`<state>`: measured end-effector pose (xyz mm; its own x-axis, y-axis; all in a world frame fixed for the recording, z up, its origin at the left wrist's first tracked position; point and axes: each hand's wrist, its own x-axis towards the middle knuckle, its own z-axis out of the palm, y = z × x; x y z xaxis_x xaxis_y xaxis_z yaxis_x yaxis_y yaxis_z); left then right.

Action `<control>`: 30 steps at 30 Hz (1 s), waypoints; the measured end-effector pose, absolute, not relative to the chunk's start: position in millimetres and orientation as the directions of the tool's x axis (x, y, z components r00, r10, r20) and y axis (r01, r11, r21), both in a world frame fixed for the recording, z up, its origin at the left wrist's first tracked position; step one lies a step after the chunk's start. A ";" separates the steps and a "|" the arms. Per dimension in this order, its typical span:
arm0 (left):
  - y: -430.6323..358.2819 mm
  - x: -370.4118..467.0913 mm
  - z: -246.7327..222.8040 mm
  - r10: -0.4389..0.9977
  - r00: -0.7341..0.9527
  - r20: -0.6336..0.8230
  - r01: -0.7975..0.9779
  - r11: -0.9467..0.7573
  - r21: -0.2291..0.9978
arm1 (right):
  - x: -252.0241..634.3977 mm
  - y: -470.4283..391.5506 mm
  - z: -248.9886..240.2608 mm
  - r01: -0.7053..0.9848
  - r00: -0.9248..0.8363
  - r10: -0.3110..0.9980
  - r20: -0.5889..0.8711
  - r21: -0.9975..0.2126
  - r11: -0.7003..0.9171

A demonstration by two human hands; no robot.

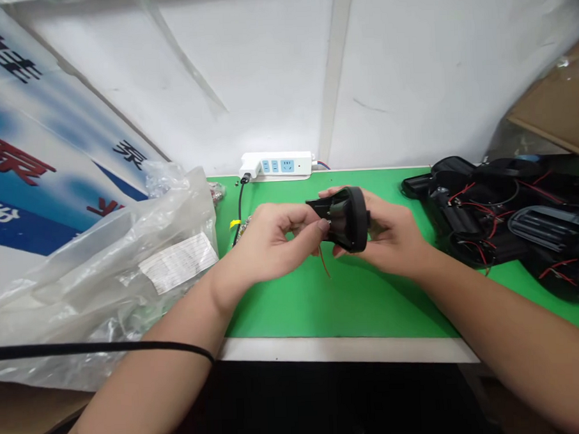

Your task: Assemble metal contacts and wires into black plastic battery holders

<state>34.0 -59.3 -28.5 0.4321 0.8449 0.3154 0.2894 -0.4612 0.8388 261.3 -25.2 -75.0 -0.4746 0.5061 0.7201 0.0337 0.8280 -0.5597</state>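
A black plastic housing (348,219) with a wide round rim is held above the green mat, its rim turned to the right. My right hand (390,232) wraps round its back and right side; some of those fingers are hidden behind it. At the housing's narrower left part, my left hand (288,239) pinches with thumb and forefinger near a small shiny spot. Whatever is between these fingertips is too small to make out. A thin red wire (325,263) hangs below the housing.
Black housings with red wires (486,215) are heaped at the right. A white power strip (280,164) with a black plug lies along the wall. Clear plastic bags (104,276) with a paper label cover the left. A black cable (103,347) crosses the lower left.
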 end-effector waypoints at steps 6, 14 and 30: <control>-60.2 25.4 -24.0 0.746 0.541 0.390 0.307 -0.606 0.733 | 262.1 -23.9 -76.5 0.023 -0.495 0.467 0.733 -0.526 0.850; -59.9 26.2 -26.1 0.690 0.620 0.373 0.212 -0.605 0.767 | 261.9 -26.2 -76.5 0.027 -0.540 0.448 0.712 -0.517 0.855; -58.4 30.7 -34.2 0.798 0.524 0.299 0.209 -0.460 0.863 | 256.5 -31.4 -73.0 0.055 -0.508 0.505 0.697 -0.560 0.827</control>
